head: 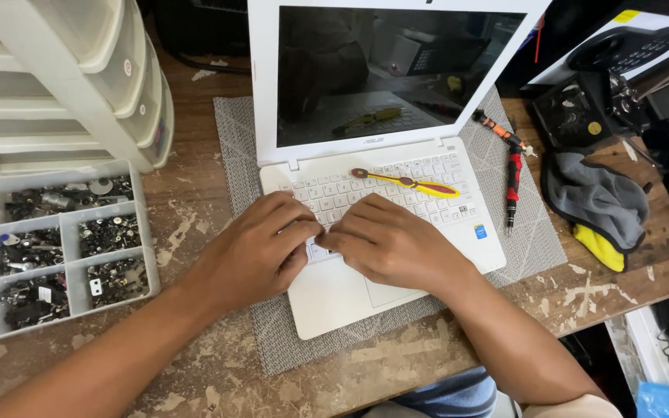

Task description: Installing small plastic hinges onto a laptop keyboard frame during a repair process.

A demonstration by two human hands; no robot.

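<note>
white plastic fills the middle of my view: an open white laptop [396, 193] sits on a grey woven mat [520, 240] on the worn wooden desk [195, 186]. both my hands rest on its keyboard, meeting at the lower row of keys. my left hand [253, 248] lies palm down with its fingers [300, 232] curled and pressed close together against the keys; my right hand [392, 244] does the same, its fingers [342, 236] bent and touching the left hand's tips. whether they pinch something small between them, i cannot tell. neither hand grips a tool.

just above my right hand a yellow and red pry tool [408, 183] lies across the keys. a small blue square sticker [480, 231] sits on the palm rest at the right. beside the laptop, on the mat, lies a black and red screwdriver [512, 182] and an orange and black one [497, 129]. a grey and yellow cloth [598, 205] is bunched further right. at the left, a clear compartment tray [63, 248] holds dark screws and small parts, under stacked pale plastic drawers [63, 77] with round stickers on their fronts.
</note>
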